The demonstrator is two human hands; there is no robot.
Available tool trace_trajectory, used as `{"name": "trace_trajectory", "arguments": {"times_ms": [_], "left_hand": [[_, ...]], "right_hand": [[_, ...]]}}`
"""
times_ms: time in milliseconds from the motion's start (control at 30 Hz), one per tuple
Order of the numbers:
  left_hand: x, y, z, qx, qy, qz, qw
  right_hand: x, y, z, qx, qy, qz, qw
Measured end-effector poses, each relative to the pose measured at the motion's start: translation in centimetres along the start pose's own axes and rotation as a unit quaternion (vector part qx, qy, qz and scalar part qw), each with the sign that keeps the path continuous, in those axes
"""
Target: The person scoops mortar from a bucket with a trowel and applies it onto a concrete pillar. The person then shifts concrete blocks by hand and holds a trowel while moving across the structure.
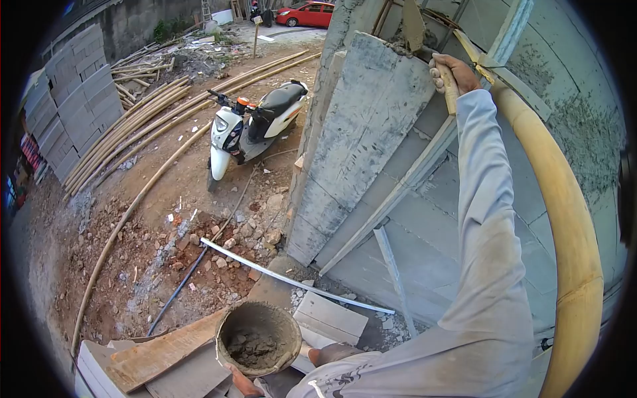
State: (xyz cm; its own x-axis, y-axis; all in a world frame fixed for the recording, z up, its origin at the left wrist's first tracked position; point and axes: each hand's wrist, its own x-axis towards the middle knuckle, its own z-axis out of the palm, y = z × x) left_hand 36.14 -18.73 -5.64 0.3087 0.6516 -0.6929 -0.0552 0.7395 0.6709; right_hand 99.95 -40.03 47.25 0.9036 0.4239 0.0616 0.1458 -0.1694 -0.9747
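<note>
High on the right, my right hand (453, 73) is closed round the wooden handle of a trowel (413, 28). The trowel's blade stands at the top edge of a grey concrete column face (361, 139), where wet mortar clings. At the bottom, my left hand (243, 382) grips the side of a bucket (290, 328), with its fingers partly hidden. Grey mortar (255, 349) lies inside the bucket. My right sleeve stretches up across the block wall (424, 232).
A thick bamboo pole (576, 265) curves along my right side. Metal strips (391, 219) lean on the wall. Below are a wooden plank (159, 351), light blocks (332, 315) and rubble. Farther off stand a scooter (255, 126), bamboo poles (133, 136), stacked blocks (76, 93) and a red car (306, 14).
</note>
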Motion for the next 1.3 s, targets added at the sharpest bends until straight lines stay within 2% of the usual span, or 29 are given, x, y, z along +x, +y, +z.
{"name": "trace_trajectory", "arguments": {"times_ms": [67, 200, 267, 333, 367, 433, 467, 500, 533, 600, 700, 767, 833, 867, 933, 1033, 1067, 1167, 1200, 1233, 1267, 1300], "left_hand": [[-0.3, -0.1, -0.4, -0.018, -0.028, 0.0, 0.999], [0.0, -0.3, -0.2, -0.033, 0.004, 0.007, 0.999], [0.3, -0.9, -0.6, -0.037, 0.031, 0.024, 0.999], [0.5, -1.3, -1.1, -0.019, 0.035, 0.03, 0.999], [-0.5, -0.2, 0.4, -0.02, 0.045, 0.033, 0.998], [-0.5, -0.7, 0.4, -0.022, 0.035, 0.041, 0.998], [-1.3, -0.3, 1.0, -0.01, 0.032, 0.045, 0.998], [-1.9, 0.0, 1.5, -0.015, 0.045, 0.041, 0.998], [-1.4, -1.1, 0.5, 0.043, 0.078, 0.039, 0.995], [-2.4, -1.0, 1.1, 0.112, 0.114, 0.041, 0.986], [-3.1, -2.0, 0.8, 0.163, 0.116, 0.027, 0.979], [-4.0, -2.2, 1.6, 0.211, 0.094, 0.055, 0.971], [-6.0, -1.4, 3.1, 0.285, 0.07, 0.118, 0.948], [-6.0, -2.2, 3.0, 0.291, 0.071, 0.145, 0.943], [-5.6, -2.0, 2.5, 0.273, 0.059, 0.126, 0.952], [-6.4, -1.3, 2.4, 0.241, 0.068, 0.118, 0.961], [-6.8, -0.7, 2.0, 0.235, 0.074, 0.109, 0.963], [-6.5, -0.7, -0.3, 0.21, 0.109, 0.104, 0.966], [-6.4, -1.1, -1.2, 0.18, 0.125, 0.109, 0.97], [-6.6, -1.0, -1.3, 0.144, 0.144, 0.11, 0.973], [-7.1, -1.0, -1.4, 0.052, 0.133, 0.088, 0.986], [-7.5, -1.7, -1.6, 0.074, 0.127, 0.086, 0.985]], "right_hand": [[0.0, 0.5, 0.3, 0.002, 0.026, -0.029, 0.999], [-3.1, 2.3, 3.5, -0.043, 0.081, -0.034, 0.995], [-6.4, 4.7, 6.5, -0.086, 0.003, -0.06, 0.994], [-9.8, 9.6, 10.6, -0.126, -0.038, -0.025, 0.991], [-11.4, 12.4, 12.7, -0.215, -0.096, -0.03, 0.971], [-14.9, 18.0, 17.7, -0.357, -0.262, -0.051, 0.895], [-16.6, 20.8, 20.7, -0.404, -0.361, -0.075, 0.837], [-18.4, 24.1, 23.3, -0.439, -0.417, -0.111, 0.788], [-20.7, 27.7, 25.7, -0.463, -0.466, -0.152, 0.739], [-24.6, 31.0, 30.1, -0.523, -0.534, -0.221, 0.626], [-27.4, 36.4, 35.5, -0.586, -0.564, -0.228, 0.536], [-28.6, 41.4, 39.0, -0.621, -0.541, -0.283, 0.492], [-29.3, 45.3, 42.8, -0.586, -0.501, -0.385, 0.507], [-30.1, 46.3, 43.7, -0.582, -0.49, -0.389, 0.519], [-32.1, 47.3, 45.2, -0.573, -0.475, -0.391, 0.542], [-33.9, 46.9, 46.7, -0.536, -0.437, -0.488, 0.532], [-34.5, 43.8, 46.6, -0.52, -0.423, -0.542, 0.507], [-37.4, 40.2, 44.7, -0.428, -0.498, -0.532, 0.535], [-37.1, 39.5, 43.0, -0.425, -0.51, -0.571, 0.483], [-35.8, 39.4, 42.2, -0.428, -0.51, -0.566, 0.486], [-34.8, 39.5, 41.2, -0.433, -0.513, -0.555, 0.491], [-34.1, 39.5, 40.2, -0.44, -0.517, -0.539, 0.498]]}}
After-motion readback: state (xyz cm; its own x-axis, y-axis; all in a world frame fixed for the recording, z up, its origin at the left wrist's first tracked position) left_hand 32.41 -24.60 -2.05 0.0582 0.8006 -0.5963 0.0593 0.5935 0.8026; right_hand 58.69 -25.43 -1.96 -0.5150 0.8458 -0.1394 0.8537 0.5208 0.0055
